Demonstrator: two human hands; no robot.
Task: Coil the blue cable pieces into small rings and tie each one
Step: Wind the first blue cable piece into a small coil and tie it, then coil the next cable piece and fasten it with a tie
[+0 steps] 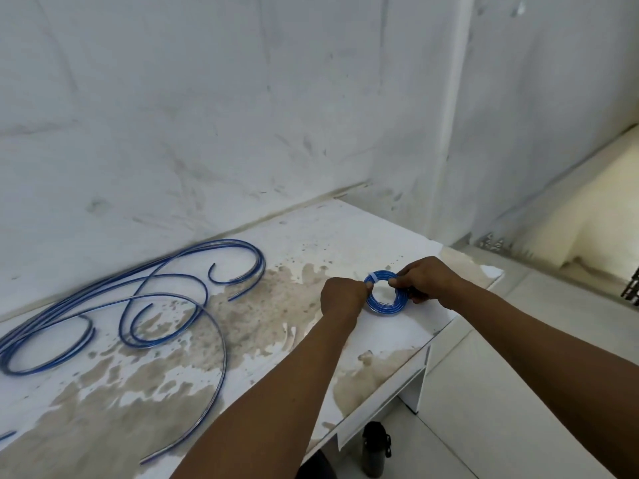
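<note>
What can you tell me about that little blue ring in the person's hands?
The ring is blue cable with a pale stripe, wound in several tight turns. It looks like glossy plastic. A white tie wraps its far left edge. It sits low over the stained white table, near the right end. The left hand pinches it at the tie; the right hand grips its right side.

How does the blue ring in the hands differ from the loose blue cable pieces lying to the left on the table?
The ring is wound tight and small; the loose pieces sprawl in wide open curves. The ring carries a white tie; the loose pieces show none. The left hand and right hand pinch the ring; the loose pieces lie untouched on the table. Both are the same blue cable.
</note>
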